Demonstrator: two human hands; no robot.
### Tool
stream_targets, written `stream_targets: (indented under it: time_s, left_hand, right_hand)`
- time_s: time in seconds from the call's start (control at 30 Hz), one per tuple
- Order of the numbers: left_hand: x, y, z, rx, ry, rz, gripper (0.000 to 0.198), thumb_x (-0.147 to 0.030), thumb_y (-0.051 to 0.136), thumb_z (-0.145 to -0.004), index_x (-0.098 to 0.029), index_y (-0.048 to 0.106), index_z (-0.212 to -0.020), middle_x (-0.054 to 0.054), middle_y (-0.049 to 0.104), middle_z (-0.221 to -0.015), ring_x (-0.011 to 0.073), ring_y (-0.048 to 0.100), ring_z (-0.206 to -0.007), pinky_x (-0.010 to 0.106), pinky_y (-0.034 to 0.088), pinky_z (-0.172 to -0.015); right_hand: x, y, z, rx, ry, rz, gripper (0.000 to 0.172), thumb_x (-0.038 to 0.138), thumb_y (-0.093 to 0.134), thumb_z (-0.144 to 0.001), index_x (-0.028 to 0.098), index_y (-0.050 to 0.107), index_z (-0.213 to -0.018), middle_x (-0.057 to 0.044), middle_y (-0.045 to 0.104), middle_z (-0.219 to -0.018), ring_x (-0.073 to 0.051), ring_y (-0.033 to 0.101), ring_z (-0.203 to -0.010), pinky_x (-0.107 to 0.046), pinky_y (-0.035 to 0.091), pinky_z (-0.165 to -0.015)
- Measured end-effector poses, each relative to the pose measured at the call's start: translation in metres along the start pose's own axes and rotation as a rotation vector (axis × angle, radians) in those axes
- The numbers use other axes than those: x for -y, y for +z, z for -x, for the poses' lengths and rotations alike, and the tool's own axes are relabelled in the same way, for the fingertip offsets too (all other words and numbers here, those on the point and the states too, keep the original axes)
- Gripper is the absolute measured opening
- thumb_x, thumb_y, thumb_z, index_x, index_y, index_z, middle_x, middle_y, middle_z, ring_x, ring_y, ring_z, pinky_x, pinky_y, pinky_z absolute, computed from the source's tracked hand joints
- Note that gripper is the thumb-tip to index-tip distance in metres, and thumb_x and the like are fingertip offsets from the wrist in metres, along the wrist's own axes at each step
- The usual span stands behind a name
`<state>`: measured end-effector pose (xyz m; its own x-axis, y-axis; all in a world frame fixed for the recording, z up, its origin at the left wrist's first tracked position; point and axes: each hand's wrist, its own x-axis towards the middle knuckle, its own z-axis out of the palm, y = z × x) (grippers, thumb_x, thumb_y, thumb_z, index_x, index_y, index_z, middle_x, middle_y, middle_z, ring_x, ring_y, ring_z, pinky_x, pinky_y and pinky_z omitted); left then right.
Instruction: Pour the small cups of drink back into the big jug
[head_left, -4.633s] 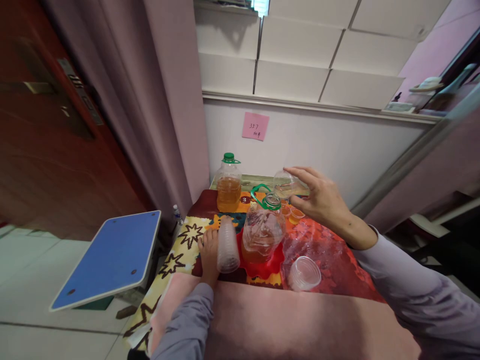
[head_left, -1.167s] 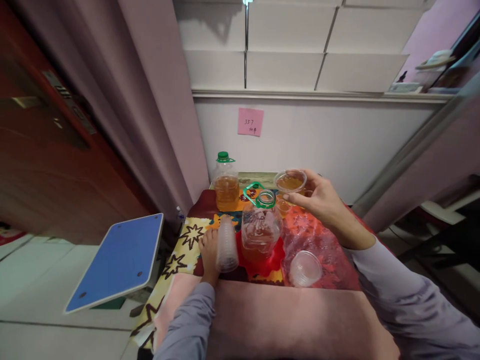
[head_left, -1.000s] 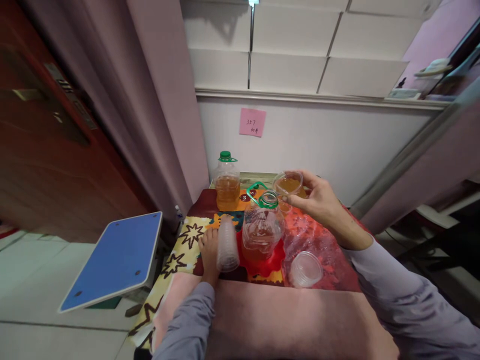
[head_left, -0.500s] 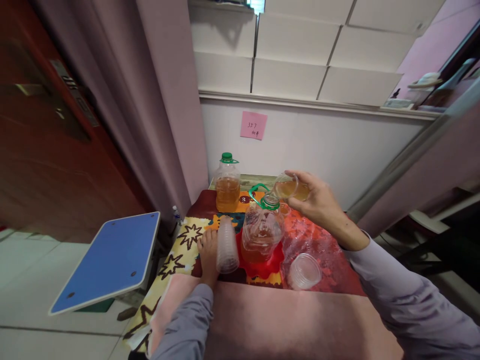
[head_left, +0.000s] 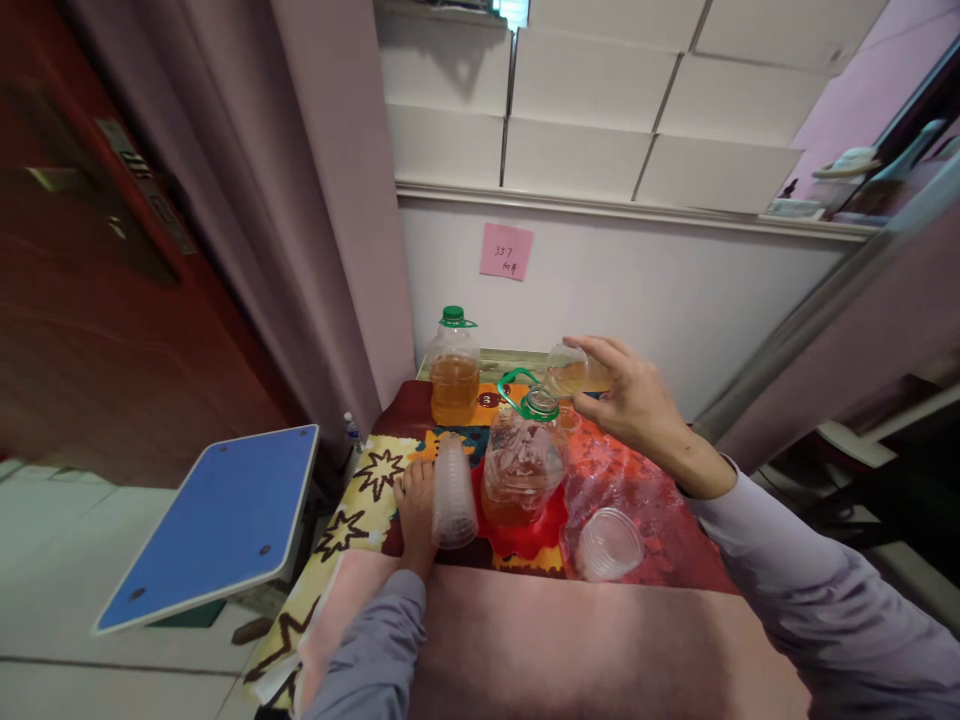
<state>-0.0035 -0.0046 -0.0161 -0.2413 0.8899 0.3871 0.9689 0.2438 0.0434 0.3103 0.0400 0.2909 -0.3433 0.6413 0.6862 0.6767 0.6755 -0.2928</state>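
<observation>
Small clear cup [head_left: 568, 368], holding a little amber liquid, is pinched by the right hand [head_left: 637, 405] and tipped above the open mouth of the jug [head_left: 523, 465], apparently to drain into it. The jug is part-filled. The left hand [head_left: 417, 505] lies against a toppled cup stack [head_left: 452, 492], seemingly steadying it; its grip is unclear. Behind stands a capped, half-full bottle [head_left: 453, 368].
</observation>
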Motion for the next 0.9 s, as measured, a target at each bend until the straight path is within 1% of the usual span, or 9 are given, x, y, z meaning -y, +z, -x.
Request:
stream_targets:
  time_s: [0.13,0.3,0.5,0.73,0.8,0.9]
  left_hand:
    - [0.0,0.001,0.0,-0.017,0.01,-0.01,0.042,-0.016,0.038,-0.107,-0.017,0.069,-0.135,0.018,0.069,-0.147,0.032,0.059,-0.142,0.052,0.047,-0.121]
    - [0.001,0.002,0.0,-0.034,0.0,-0.012,0.044,-0.014,0.036,-0.106,-0.016,0.069,-0.135,0.018,0.07,-0.144,0.0308,0.061,-0.139,0.05,0.049,-0.119]
    - [0.001,0.003,0.0,-0.037,-0.001,-0.009,0.043,-0.016,0.038,-0.106,-0.018,0.068,-0.137,0.017,0.069,-0.147,0.0306,0.06,-0.142,0.05,0.048,-0.12]
    - [0.0,0.0,0.0,-0.015,-0.001,-0.008,0.046,-0.013,0.034,-0.106,-0.014,0.069,-0.136,0.02,0.069,-0.147,0.0324,0.061,-0.14,0.052,0.049,-0.119]
    - [0.0,-0.001,-0.001,-0.006,-0.003,0.001,0.046,-0.012,0.034,-0.105,-0.013,0.069,-0.136,0.021,0.069,-0.147,0.0324,0.061,-0.14,0.052,0.05,-0.119]
    - [0.0,-0.004,-0.001,0.01,-0.008,0.02,0.046,-0.012,0.034,-0.105,-0.012,0.069,-0.135,0.021,0.069,-0.146,0.0331,0.062,-0.14,0.053,0.05,-0.119]
  right_hand:
    - [0.001,-0.002,-0.002,0.027,-0.022,0.022,0.07,0.013,0.07,-0.077,0.028,0.07,-0.146,-0.011,0.073,-0.143,-0.034,0.072,-0.128,-0.053,0.06,-0.11]
    - [0.002,-0.003,-0.003,0.039,-0.053,0.029,0.071,0.012,0.068,-0.078,0.029,0.069,-0.147,-0.011,0.073,-0.145,-0.035,0.071,-0.131,-0.057,0.059,-0.112]
    - [0.004,-0.002,-0.004,0.048,-0.134,0.082,0.071,0.011,0.065,-0.081,0.029,0.067,-0.15,-0.011,0.071,-0.15,-0.035,0.068,-0.137,-0.059,0.057,-0.115]
    - [0.007,-0.001,-0.005,0.036,-0.202,0.197,0.072,0.007,0.061,-0.084,0.028,0.065,-0.152,-0.012,0.068,-0.153,-0.036,0.066,-0.138,-0.061,0.055,-0.113]
    - [0.009,0.0,-0.006,0.038,-0.224,0.227,0.073,0.006,0.06,-0.084,0.029,0.064,-0.154,-0.012,0.067,-0.154,-0.036,0.064,-0.14,-0.061,0.052,-0.115]
    - [0.013,0.002,-0.007,0.04,-0.262,0.278,0.076,0.003,0.06,-0.083,0.03,0.063,-0.154,-0.009,0.067,-0.155,-0.034,0.06,-0.146,-0.062,0.044,-0.124]
